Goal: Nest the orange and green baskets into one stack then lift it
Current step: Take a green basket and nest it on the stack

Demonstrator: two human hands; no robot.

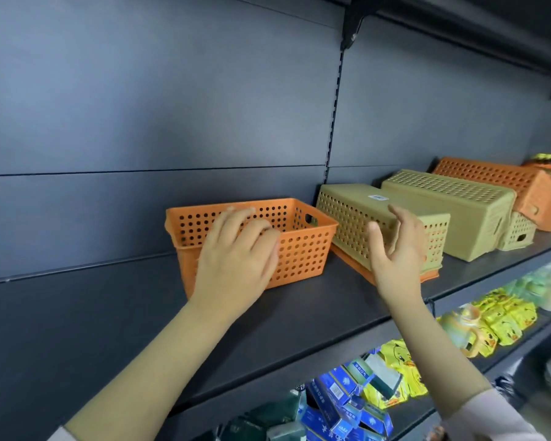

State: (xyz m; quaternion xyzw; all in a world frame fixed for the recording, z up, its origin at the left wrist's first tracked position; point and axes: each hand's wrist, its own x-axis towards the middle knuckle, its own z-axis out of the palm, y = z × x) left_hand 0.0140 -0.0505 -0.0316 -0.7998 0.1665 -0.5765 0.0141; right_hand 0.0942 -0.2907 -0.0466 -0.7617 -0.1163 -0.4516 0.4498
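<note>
On shelf (pixel 299 313): hands, baskets

On the shelf (pixel 299 300) in front of me I count three orange baskets: one upright (pixel 299 249) under my left hand (pixel 236 249), one showing only its rim (pixel 427 276) beneath an upturned green one, and one upturned (pixel 490 179) at the far right. There are three green baskets too: the near upturned one (pixel 347 214) by my right hand (pixel 395 246), a second upturned one (pixel 458 211) beyond it, and a small part of a third (pixel 519 230) peeking out from under that. That makes six baskets, two hands, and, on the lower shelf, packets too many and too blurred to count.
</note>
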